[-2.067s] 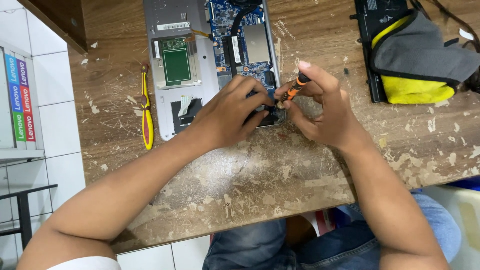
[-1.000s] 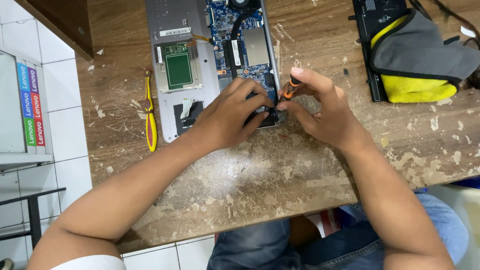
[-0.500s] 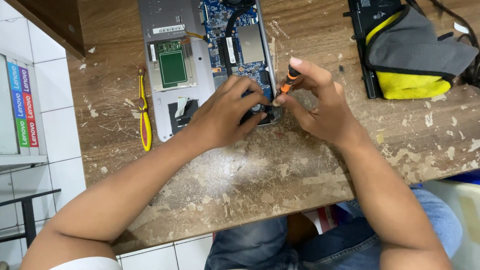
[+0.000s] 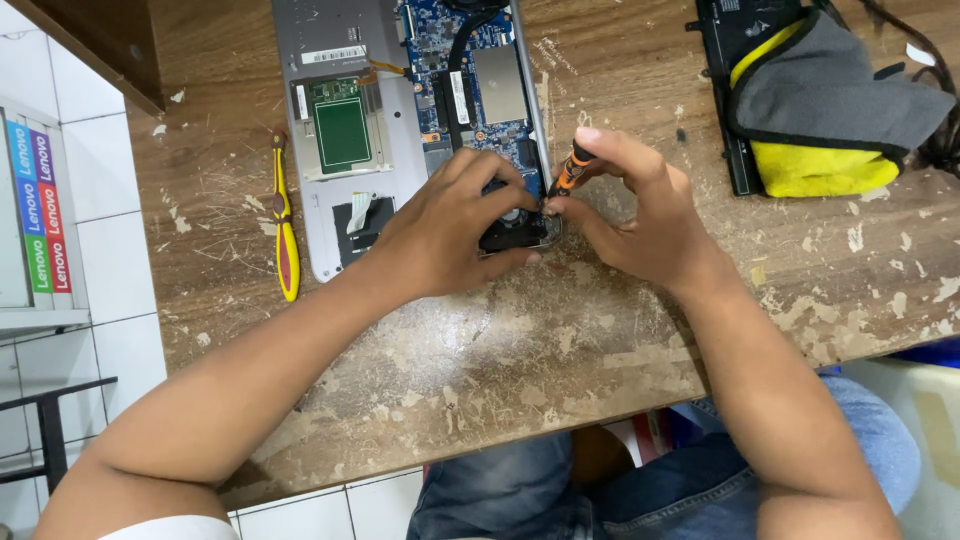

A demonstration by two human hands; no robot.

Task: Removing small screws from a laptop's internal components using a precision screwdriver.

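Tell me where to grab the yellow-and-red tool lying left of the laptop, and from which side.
Grip the yellow tool at its thicker lower handle, roughly mid-length, coming from above with fingers closing from left and right. It lies flat and lengthwise on the table, free of both hands, with bare wood on its left and a narrow gap to the laptop.

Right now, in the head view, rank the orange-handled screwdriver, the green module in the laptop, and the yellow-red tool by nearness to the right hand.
1. Orange-handled screwdriver, held in the right hand.
2. Green module, to the left, in the open laptop.
3. Yellow-red tool, farther left, on the table.
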